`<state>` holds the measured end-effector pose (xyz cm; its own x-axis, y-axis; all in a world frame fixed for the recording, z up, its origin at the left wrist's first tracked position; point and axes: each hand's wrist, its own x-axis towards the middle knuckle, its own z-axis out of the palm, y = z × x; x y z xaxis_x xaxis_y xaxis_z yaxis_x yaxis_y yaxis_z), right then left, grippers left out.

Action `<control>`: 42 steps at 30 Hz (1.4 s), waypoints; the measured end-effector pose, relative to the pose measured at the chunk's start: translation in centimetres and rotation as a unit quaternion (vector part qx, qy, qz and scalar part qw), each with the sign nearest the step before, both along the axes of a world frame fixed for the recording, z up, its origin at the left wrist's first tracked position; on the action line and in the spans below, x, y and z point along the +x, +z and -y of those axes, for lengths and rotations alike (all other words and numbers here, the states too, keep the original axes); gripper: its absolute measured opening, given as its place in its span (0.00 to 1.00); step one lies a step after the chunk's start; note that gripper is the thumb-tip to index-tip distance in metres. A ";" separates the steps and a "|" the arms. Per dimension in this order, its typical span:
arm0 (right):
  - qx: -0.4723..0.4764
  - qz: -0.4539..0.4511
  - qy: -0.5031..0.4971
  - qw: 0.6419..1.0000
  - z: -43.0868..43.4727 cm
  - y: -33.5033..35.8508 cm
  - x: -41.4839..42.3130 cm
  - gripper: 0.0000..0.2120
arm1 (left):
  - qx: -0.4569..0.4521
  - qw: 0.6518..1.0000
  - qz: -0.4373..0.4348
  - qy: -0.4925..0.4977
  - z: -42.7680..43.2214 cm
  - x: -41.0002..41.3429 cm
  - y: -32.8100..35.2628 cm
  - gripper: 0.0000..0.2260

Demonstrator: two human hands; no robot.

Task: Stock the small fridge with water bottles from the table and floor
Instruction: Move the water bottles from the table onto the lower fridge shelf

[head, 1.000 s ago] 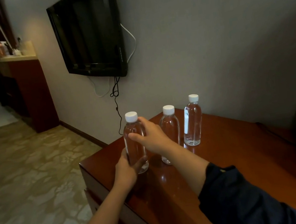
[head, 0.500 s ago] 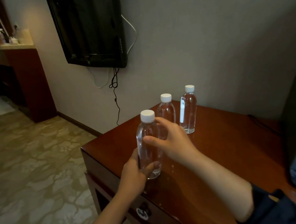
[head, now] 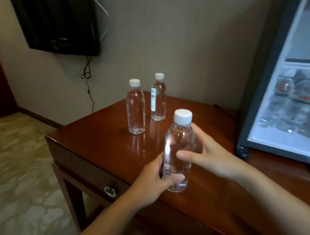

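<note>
- Head view: the polished reddish-brown wooden table (head: 100, 137) fills the middle of what you see, and everything below is placed against it.
- The small grey-framed fridge (head: 262, 89) stands on the table's right end with its door open toward you; blurred packed bottles (head: 297, 104) lie on a shelf inside.
- The black flat television (head: 59, 21) hangs on the wall above and beyond the table's far left corner, with a dark cable (head: 87, 81) dangling below it.
- The patterned beige floor (head: 13, 168) spreads to the left of the table.
- Your right hand (head: 214, 154) is over the table's near middle, fingers curled round the right side of the clear plastic water bottle with a white cap (head: 179, 150), thumb across its front.
- Your left hand (head: 152, 184) is at the table's near edge, closed round the lower part of that same bottle, thumb lying over its front near the base.
- That held bottle is upright, leaning a little; you cannot tell whether its base touches the table top.
- A second clear white-capped bottle (head: 135, 108) stands upright toward the table's far side.
- A third clear bottle with a narrow label strip (head: 157, 99) stands just beside it, nearer the wall.
</note>
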<state>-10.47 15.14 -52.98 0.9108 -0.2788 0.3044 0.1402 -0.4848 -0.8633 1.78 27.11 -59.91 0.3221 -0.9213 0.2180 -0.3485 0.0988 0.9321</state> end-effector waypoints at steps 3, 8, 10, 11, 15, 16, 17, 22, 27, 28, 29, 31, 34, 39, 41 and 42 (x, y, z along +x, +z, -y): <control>-0.011 0.000 -0.026 1.000 0.6 -0.1 -2.7 0.23 | 0.011 0.999 -0.003 -0.044 1.0 -2.0 0.1 0.25; -0.030 0.004 -0.082 0.996 1.5 -0.5 -7.0 0.22 | 0.024 0.995 0.097 -0.008 2.7 -5.3 0.1 0.20; -0.034 0.012 -0.110 0.993 2.0 -0.7 -8.6 0.23 | 0.008 0.990 0.131 0.054 3.4 -6.9 0.0 0.18; -0.034 0.017 -0.126 0.991 2.2 -0.7 -9.3 0.22 | -0.003 0.989 0.129 0.070 3.7 -7.8 0.1 0.18; -0.022 0.033 -0.181 0.983 3.3 -0.6 -12.2 0.21 | -0.031 0.987 0.126 0.090 5.4 -10.4 0.5 0.20; -0.014 0.042 -0.194 0.980 3.6 -0.5 -12.9 0.22 | -0.037 0.987 0.131 0.090 5.9 -10.9 0.7 0.20; -0.008 0.051 -0.210 0.976 4.0 -0.6 -13.5 0.22 | -0.039 0.986 0.134 0.088 6.4 -11.3 0.8 0.21; -0.006 0.061 -0.286 0.956 6.2 -0.8 -16.9 0.18 | -0.050 0.988 0.141 0.047 9.3 -14.2 1.8 0.21; -0.009 0.072 -0.341 0.937 8.6 1.1 -20.1 0.18 | -0.100 0.987 0.118 0.042 12.6 -17.6 3.1 0.20; -0.009 0.075 -0.351 0.933 9.2 1.5 -20.6 0.18 | -0.109 0.987 0.109 0.040 13.3 -18.3 3.3 0.19; -0.012 0.076 -0.363 0.929 9.8 1.9 -21.1 0.18 | -0.117 0.987 0.101 0.038 14.1 -18.9 3.5 0.19; -0.025 0.076 -0.386 0.919 10.9 2.5 -22.0 0.17 | -0.128 0.987 0.099 0.025 15.7 -20.0 4.0 0.18; -0.055 0.072 -0.434 0.897 12.4 3.1 -23.3 0.19 | -0.131 0.986 0.102 -0.009 18.2 -21.3 4.9 0.18; -0.108 0.043 -0.504 0.856 14.6 3.7 -24.8 0.22 | -0.121 0.987 0.093 -0.058 21.8 -23.3 5.8 0.18; -0.119 0.027 -0.528 0.840 15.8 3.9 -25.3 0.25 | -0.113 0.986 0.097 -0.082 23.2 -24.0 5.9 0.17; -0.121 0.019 -0.540 0.832 16.3 3.9 -25.4 0.27 | -0.110 0.985 0.097 -0.090 23.9 -24.3 6.0 0.17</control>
<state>-35.92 -1.19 -49.08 0.1560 -0.8555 0.4937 -0.4657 -0.5045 -0.7271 -22.51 3.23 -53.93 0.0897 -0.8833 0.4601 -0.4757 0.3679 0.7990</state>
